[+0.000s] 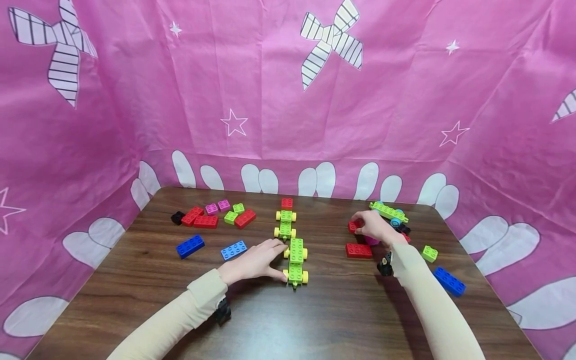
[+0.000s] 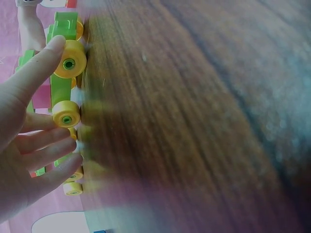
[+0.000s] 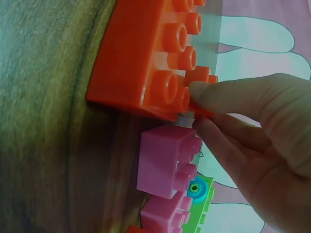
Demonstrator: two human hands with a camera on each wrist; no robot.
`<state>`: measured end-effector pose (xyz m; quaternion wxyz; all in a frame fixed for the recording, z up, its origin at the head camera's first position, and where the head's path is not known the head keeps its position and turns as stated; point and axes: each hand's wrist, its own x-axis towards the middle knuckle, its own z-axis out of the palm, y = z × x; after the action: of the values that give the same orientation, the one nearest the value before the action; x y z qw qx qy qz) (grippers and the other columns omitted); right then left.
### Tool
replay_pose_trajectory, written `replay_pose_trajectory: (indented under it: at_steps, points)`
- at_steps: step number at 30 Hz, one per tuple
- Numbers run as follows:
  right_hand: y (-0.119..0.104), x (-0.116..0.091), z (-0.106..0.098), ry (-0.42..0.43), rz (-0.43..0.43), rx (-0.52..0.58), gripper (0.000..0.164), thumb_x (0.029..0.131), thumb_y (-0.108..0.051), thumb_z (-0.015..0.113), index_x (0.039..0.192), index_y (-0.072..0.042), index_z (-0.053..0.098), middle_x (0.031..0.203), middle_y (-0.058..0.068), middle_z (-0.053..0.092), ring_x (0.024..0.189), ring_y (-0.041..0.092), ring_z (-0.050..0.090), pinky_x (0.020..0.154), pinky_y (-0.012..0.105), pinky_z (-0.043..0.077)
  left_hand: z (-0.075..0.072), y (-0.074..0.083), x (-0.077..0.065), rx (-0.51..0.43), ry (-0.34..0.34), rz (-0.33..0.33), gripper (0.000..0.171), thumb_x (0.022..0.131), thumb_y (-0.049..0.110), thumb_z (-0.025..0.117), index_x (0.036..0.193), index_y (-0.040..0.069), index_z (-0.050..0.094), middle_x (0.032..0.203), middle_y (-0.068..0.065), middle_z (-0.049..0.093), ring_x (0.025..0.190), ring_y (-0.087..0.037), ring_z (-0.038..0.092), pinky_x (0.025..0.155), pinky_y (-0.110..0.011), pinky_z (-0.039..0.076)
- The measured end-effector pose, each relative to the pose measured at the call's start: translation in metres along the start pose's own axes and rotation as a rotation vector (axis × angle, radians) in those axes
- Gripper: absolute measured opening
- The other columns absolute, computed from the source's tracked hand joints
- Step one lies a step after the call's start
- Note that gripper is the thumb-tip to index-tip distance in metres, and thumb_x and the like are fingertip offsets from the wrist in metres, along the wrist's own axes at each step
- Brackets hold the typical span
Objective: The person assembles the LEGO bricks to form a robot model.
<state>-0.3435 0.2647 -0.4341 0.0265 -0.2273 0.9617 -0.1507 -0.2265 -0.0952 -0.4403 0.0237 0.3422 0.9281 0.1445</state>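
Note:
My left hand (image 1: 254, 261) rests beside the near green toy car (image 1: 295, 272), its thumb touching a yellow wheel (image 2: 70, 60). The fingers reach loosely along the car's side, near another wheel. A green brick (image 1: 296, 249) sits raised on this car, and a pink block (image 2: 43, 94) shows in its side. Directly beyond stands a second green car base (image 1: 285, 226) with yellow wheels. On the right, my right hand (image 1: 377, 226) pinches a small red brick (image 1: 352, 227) between thumb and finger. A long red brick (image 1: 358, 250) lies just nearer.
Blue bricks (image 1: 190, 246), red bricks (image 1: 206, 222), pink bricks (image 1: 211, 209) and green bricks (image 1: 231, 217) lie on the left of the wooden table (image 1: 265, 325). A green base with blue wheels (image 1: 390, 212), a green brick (image 1: 430, 253) and a blue brick (image 1: 449, 281) lie right.

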Motion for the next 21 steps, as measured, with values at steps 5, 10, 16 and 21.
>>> replay_pose_trajectory:
  at_steps: [5, 10, 16, 21]
  points:
    - [0.000, 0.000, 0.000, -0.012, -0.001, 0.012, 0.030, 0.077, -0.002, 0.071, 0.106, 0.001, 0.066, 0.102, 0.017, 0.068, 0.094, 0.030, 0.063, 0.081, 0.045, 0.053, -0.001, 0.000, 0.000, -0.003, -0.011, -0.008, 0.081, 0.074, 0.058, 0.068, 0.134, 0.005, 0.049, 0.134, -0.009, 0.051, 0.122, -0.021, 0.050, 0.094, -0.040, 0.050]
    - [-0.002, -0.002, -0.001, -0.003, -0.018, 0.005, 0.029, 0.078, -0.006, 0.072, 0.106, 0.001, 0.067, 0.102, 0.017, 0.069, 0.094, 0.029, 0.063, 0.082, 0.045, 0.052, -0.001, 0.000, 0.000, -0.008, -0.019, -0.012, 0.082, 0.074, 0.058, 0.067, 0.134, 0.005, 0.049, 0.134, -0.009, 0.051, 0.122, -0.020, 0.050, 0.095, -0.040, 0.050]
    - [-0.009, -0.004, -0.003, 0.020, -0.034, 0.004, 0.031, 0.079, -0.013, 0.073, 0.107, -0.002, 0.067, 0.102, 0.014, 0.069, 0.094, 0.027, 0.064, 0.083, 0.045, 0.053, 0.000, 0.000, 0.000, -0.019, -0.024, -0.009, 0.082, 0.075, 0.058, 0.067, 0.135, 0.006, 0.049, 0.135, -0.009, 0.050, 0.123, -0.020, 0.049, 0.096, -0.040, 0.049]
    - [-0.020, -0.007, -0.006, 0.038, -0.033, 0.017, 0.032, 0.078, -0.017, 0.074, 0.108, -0.006, 0.067, 0.101, 0.010, 0.069, 0.090, 0.021, 0.061, 0.084, 0.044, 0.053, 0.000, -0.001, 0.000, -0.030, -0.033, -0.015, 0.082, 0.075, 0.059, 0.066, 0.135, 0.005, 0.048, 0.136, -0.009, 0.050, 0.124, -0.021, 0.048, 0.096, -0.041, 0.049]
